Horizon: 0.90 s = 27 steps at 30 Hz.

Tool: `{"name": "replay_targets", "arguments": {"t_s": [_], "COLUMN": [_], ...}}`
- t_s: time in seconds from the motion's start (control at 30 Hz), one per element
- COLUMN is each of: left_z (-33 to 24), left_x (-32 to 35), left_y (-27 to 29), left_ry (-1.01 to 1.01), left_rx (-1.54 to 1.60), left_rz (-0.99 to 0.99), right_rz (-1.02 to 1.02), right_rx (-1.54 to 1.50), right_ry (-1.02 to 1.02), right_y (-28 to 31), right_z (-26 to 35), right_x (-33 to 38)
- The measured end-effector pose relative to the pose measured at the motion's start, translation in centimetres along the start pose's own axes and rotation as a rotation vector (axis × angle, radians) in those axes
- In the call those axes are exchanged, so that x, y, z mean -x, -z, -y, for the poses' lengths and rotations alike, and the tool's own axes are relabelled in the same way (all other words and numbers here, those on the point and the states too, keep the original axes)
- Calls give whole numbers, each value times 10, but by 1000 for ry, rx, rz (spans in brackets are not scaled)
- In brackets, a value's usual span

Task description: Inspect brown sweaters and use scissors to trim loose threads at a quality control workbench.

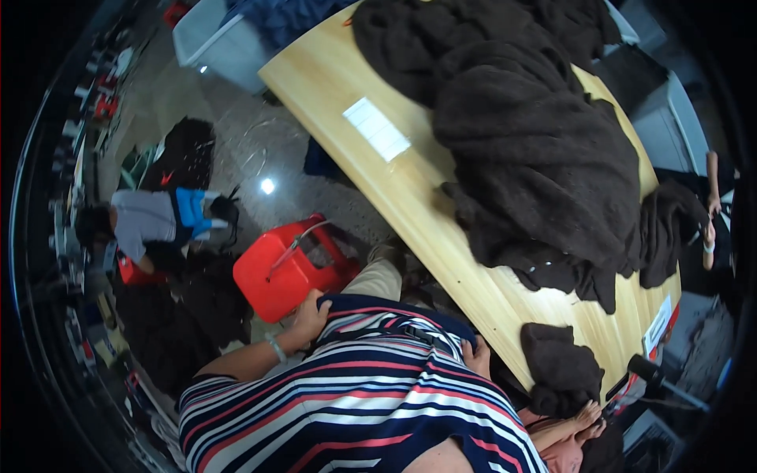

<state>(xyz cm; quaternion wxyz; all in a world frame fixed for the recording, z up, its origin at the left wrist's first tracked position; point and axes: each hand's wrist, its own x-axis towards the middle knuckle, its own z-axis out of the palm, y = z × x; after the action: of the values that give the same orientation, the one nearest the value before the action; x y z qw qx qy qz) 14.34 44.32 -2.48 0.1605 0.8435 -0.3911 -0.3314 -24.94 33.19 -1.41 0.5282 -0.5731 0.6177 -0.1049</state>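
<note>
My left hand [311, 316] is at the left side of my waist, its fingers closed at the hem of my striped shirt [347, 370]. Beyond it stands a red plastic stool [272, 268] with a thin cord or strap across it. At the right side of my waist, beside the table edge, my right hand [476, 359] also has its fingers closed at the shirt hem, partly hidden by the cloth. A large heap of dark brown fabric [544, 158] covers much of the wooden table [315, 71], apart from both hands. A smaller brown bundle [560, 366] lies near the table's right end.
Co-workers' hands show at the right [710, 221] and lower right [587, 415], the latter touching the small bundle. A person in a grey shirt [146, 217] bends over dark fabric on the floor at left. White bins [225, 51] stand beyond the table.
</note>
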Motion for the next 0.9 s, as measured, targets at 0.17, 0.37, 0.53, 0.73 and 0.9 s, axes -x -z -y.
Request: {"name": "replay_targets", "arguments": {"t_s": [0.17,0.37,0.53,0.73,0.9], "left_z": [53,52,109,134,119], "left_x": [4,42,84,111,105], "left_y": [7,21,82,102,124], "left_ry": [190,503,730,566,605], "left_rx": [-46,495,801,847,586], "left_rz": [56,339,749,1027,1079], "right_rz": [93,52,542,579,602], "right_rx": [697,221,115,292,417], "right_ry": [-55,-78,-416,-306,-216], "right_y": [-7,-32,-1,-25,-78], "right_z": [-69,-97,-139,-137,-115], "right_x": [1,18,45,-64,-136]}}
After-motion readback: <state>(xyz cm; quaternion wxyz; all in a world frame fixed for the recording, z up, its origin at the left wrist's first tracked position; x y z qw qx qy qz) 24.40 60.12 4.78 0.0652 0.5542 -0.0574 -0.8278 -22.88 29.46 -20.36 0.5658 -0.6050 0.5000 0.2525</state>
